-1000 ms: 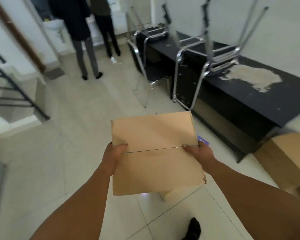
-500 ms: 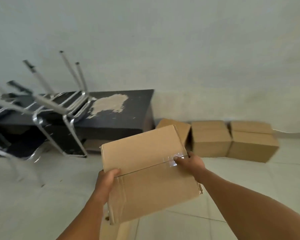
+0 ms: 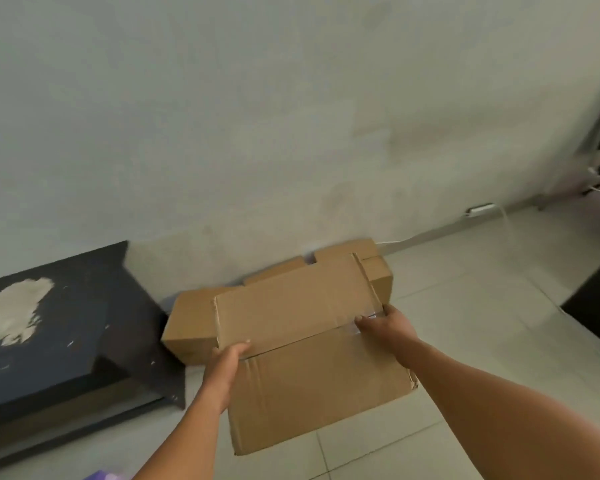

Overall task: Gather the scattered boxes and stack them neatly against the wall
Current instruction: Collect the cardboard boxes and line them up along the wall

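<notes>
ahead: boxes (image 3: 191, 323) along wall (image 3: 257, 116) | black desk (image 3: 66, 323) left

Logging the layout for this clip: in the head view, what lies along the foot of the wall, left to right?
Black worn-topped low table → brown cardboard box on the floor → brown cardboard box held by both hands → white power strip at the wall's foot.
</notes>
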